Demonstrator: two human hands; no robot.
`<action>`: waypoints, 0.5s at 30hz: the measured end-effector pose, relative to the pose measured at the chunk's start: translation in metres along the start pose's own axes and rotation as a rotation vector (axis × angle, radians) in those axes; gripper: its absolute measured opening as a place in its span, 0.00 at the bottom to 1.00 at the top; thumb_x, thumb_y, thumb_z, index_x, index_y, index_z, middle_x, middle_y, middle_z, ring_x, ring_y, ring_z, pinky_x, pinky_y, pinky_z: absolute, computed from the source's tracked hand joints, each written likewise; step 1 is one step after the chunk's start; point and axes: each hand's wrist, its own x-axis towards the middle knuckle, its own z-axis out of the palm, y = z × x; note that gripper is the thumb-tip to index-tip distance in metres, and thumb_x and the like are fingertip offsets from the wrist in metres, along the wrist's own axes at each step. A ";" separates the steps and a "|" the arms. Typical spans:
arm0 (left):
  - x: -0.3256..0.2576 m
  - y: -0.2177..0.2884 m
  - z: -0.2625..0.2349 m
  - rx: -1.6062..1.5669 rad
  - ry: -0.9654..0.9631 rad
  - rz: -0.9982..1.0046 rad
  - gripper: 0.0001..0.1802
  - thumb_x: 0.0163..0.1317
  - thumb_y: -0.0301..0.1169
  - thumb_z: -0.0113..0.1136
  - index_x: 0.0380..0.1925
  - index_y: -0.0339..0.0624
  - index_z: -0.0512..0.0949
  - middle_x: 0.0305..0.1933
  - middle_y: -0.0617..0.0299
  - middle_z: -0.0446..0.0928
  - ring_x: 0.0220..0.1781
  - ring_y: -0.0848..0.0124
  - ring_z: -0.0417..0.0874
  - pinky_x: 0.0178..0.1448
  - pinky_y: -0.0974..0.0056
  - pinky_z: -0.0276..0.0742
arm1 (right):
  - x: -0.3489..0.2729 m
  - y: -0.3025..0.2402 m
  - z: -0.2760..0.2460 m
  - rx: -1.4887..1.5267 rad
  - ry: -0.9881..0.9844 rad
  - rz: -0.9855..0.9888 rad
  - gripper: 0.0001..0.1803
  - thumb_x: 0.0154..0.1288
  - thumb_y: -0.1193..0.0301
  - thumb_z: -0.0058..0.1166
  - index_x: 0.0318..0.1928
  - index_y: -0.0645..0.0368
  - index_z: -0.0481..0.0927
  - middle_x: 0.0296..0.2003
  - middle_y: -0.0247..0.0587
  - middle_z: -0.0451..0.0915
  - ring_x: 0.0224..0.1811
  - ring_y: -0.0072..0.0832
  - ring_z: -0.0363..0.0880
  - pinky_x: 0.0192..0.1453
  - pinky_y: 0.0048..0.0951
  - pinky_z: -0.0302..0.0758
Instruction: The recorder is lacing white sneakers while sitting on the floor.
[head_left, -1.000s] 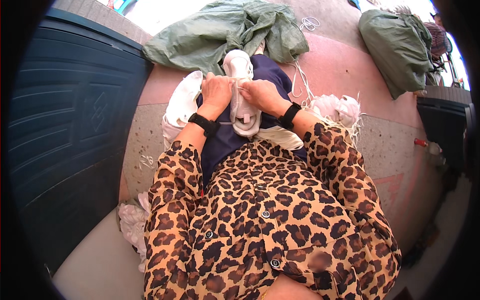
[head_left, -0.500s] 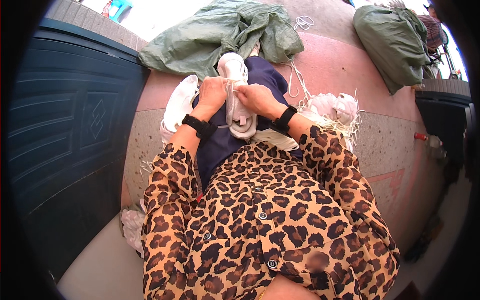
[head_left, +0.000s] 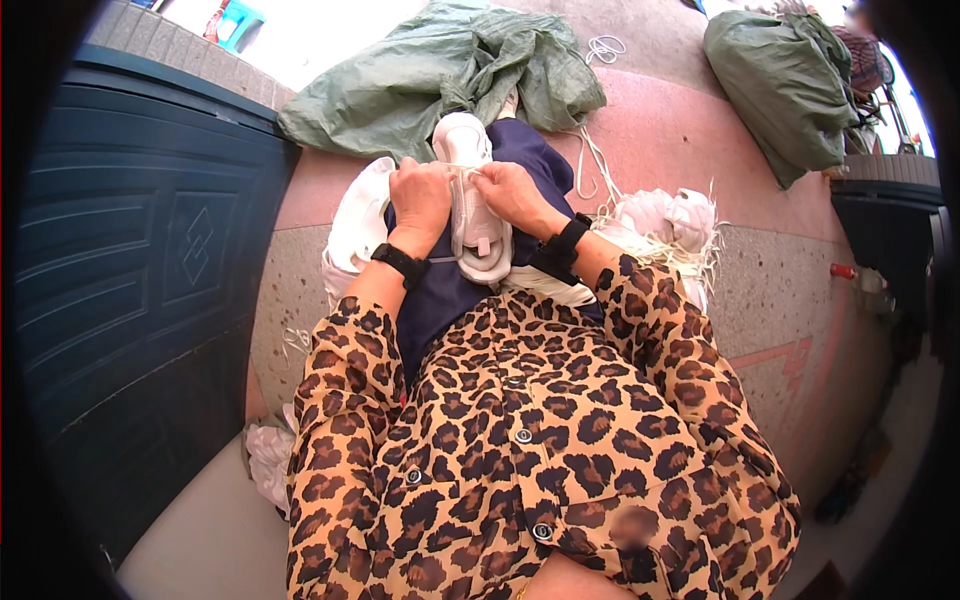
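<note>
A white sneaker (head_left: 478, 222) rests on my lap, its toe pointing away from me and its heel with a pink tab toward me. My left hand (head_left: 420, 203) is closed at the shoe's left side, near the tongue. From the right, my right hand (head_left: 517, 197) pinches at the same level. A pale shoelace (head_left: 458, 168) runs across the shoe between both sets of fingertips. Its ends are hidden by my fingers. Beneath the shoe are my dark blue trousers (head_left: 440, 310).
A heap of white shoe parts with loose laces (head_left: 665, 225) lies at my right; another white piece (head_left: 358, 215) is at my left. Beyond my legs spreads a green woven sack (head_left: 370, 85). A full green sack (head_left: 775, 90) stands far right. A dark blue panelled door (head_left: 150, 240) borders the left.
My left hand has shifted slightly down and outward, away from the right hand. A longer stretch of lace shows between them. The shoe has barely moved.
</note>
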 end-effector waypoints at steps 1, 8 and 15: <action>-0.003 0.004 -0.002 0.001 -0.001 0.001 0.08 0.49 0.35 0.59 0.24 0.41 0.79 0.27 0.55 0.76 0.35 0.59 0.72 0.39 0.56 0.67 | 0.002 0.000 -0.001 -0.030 0.006 0.006 0.14 0.56 0.65 0.45 0.33 0.62 0.78 0.30 0.55 0.77 0.34 0.48 0.76 0.39 0.39 0.71; -0.018 0.017 -0.011 0.045 -0.061 0.017 0.13 0.49 0.38 0.57 0.29 0.39 0.76 0.34 0.56 0.76 0.42 0.58 0.71 0.43 0.54 0.66 | 0.009 -0.012 -0.001 -0.305 -0.003 -0.065 0.11 0.53 0.69 0.46 0.29 0.61 0.79 0.26 0.52 0.77 0.33 0.45 0.77 0.39 0.39 0.73; -0.011 0.008 -0.008 -0.026 -0.244 -0.084 0.13 0.50 0.30 0.49 0.37 0.38 0.74 0.38 0.50 0.75 0.46 0.52 0.70 0.48 0.50 0.67 | 0.006 -0.017 0.007 -0.755 0.019 -0.273 0.05 0.46 0.75 0.49 0.23 0.58 0.79 0.21 0.46 0.78 0.26 0.38 0.79 0.29 0.35 0.74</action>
